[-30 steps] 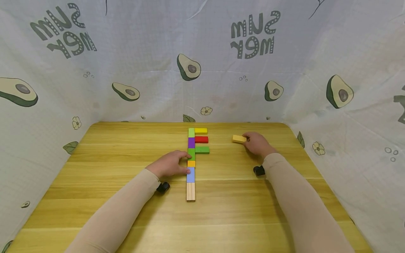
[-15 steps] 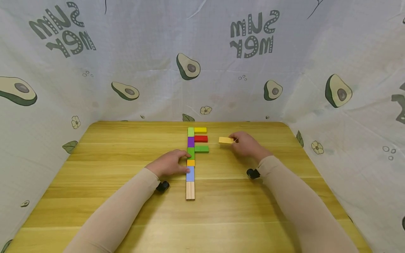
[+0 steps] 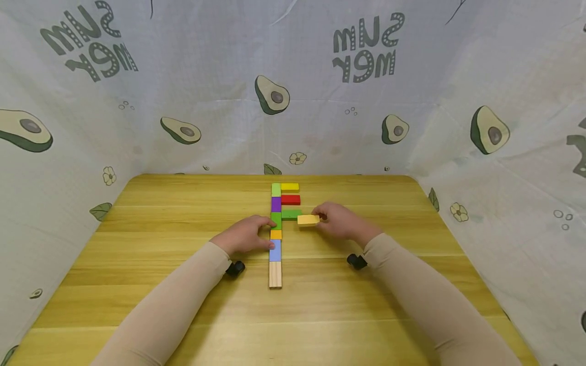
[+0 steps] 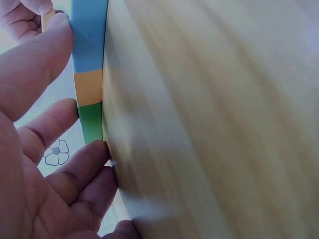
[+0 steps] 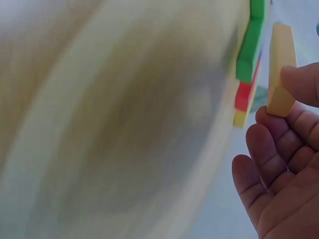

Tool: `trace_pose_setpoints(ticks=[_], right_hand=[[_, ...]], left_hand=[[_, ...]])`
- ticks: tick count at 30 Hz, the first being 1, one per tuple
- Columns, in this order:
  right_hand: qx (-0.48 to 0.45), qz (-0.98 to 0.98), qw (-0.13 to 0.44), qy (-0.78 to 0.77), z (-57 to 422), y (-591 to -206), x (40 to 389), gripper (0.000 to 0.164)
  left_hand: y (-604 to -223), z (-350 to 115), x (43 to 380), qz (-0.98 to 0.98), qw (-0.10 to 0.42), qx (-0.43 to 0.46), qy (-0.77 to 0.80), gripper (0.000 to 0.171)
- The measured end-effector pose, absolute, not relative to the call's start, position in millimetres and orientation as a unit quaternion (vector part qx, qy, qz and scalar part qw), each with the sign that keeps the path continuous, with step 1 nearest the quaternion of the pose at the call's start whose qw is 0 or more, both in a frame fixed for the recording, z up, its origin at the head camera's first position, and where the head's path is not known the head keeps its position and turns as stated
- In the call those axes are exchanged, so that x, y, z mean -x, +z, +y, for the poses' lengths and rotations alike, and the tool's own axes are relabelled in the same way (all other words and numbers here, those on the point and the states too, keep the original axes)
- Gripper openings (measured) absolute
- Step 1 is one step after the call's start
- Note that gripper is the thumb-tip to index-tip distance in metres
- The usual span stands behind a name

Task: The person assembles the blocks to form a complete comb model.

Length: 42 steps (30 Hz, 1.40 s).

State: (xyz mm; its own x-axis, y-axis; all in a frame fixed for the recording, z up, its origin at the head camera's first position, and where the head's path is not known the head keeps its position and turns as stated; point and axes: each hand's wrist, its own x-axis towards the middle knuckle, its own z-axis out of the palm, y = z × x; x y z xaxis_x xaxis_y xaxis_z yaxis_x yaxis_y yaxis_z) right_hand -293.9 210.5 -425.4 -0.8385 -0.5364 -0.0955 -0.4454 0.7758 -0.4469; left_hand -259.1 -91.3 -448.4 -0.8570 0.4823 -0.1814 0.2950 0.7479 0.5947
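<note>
Between thumb and fingertips, my right hand [image 3: 341, 222] pinches a light orange wooden block [image 3: 308, 219]; in the right wrist view this block [image 5: 282, 64] is raised off the table. In the head view it overlaps the near edge of a green block [image 3: 291, 214]. My left hand [image 3: 244, 235] rests on the left side of a lengthwise row of blocks. Its thumb touches the blue block [image 3: 275, 251] and its fingertips reach the green row block [image 3: 276, 219]. The small orange block [image 3: 276, 234] sits between those two. The left hand's fingers [image 4: 79, 172] are spread and relaxed.
Farther up the row come a purple block [image 3: 276, 204] and a light green block [image 3: 276, 189]. A natural wood block [image 3: 275, 275] forms the near end. Red [image 3: 290, 200] and yellow [image 3: 290, 187] blocks jut rightward. A patterned curtain [image 3: 220, 91] surrounds the wooden table [image 3: 320, 315].
My right hand has carried the light orange block leftward and nearer, from the right of the table to beside the jutting green block. My left hand has stayed at the row.
</note>
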Motion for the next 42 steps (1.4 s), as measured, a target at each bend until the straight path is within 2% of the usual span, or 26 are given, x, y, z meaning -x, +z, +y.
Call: trace_pose_setpoints(ticks=[7,22,42], right_hand=[[0.265,0.938,0.123,-0.185,194.2,-432.9,287.7,0.026],[0.289,0.938,0.108,-0.158,176.6,-436.8,283.0,0.027],[0.253,0.946,0.130,-0.158,166.6,-444.2,282.8,0.036]], left_hand=[[-449.6,-92.4,259.7,0.921,0.164,-0.211,0.284,0.060],[-452.7,-92.1,261.1,0.922,0.166,-0.205,0.282,0.061],[-451.8,-91.4,260.9,0.922,0.165,-0.205,0.285,0.060]])
